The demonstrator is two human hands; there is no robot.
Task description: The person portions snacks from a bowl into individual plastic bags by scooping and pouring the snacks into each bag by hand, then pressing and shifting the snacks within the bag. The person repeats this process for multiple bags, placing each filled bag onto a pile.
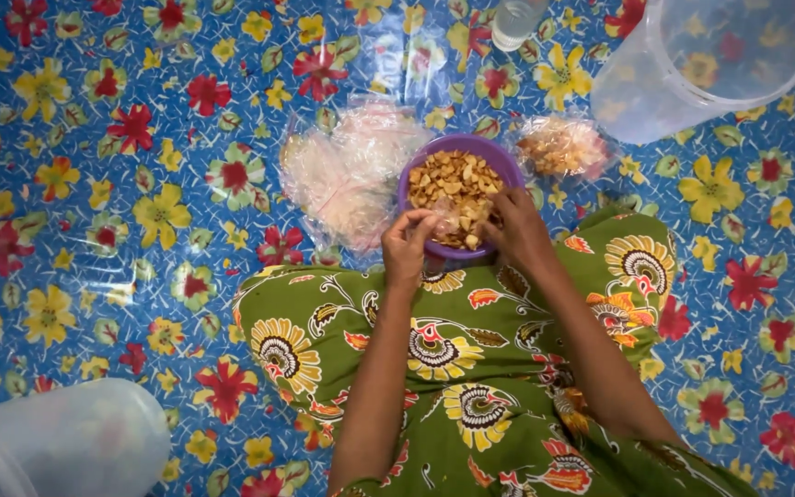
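Tub: a clear plastic tub (pixel 57 442) lies at the bottom left corner on the floral mat (pixel 94 230).
Bags: a heap of empty clear bags (pixel 347 170) lies just left of the bowl.
Left hand: the left hand (pixel 407 244) pinches one side of a small bag (pixel 453 221) at the bowl's near rim.
Bowl: a purple bowl (pixel 499 161) of golden chips (pixel 453 179) sits before the green skirt (pixel 471 368).
Right hand: the right hand (pixel 517 230) grips the small bag's other side, fingers closed.
Packet: a filled packet (pixel 563 145) lies just right of the bowl.
Bucket: a clear bucket (pixel 692 64) lies tipped at top right.
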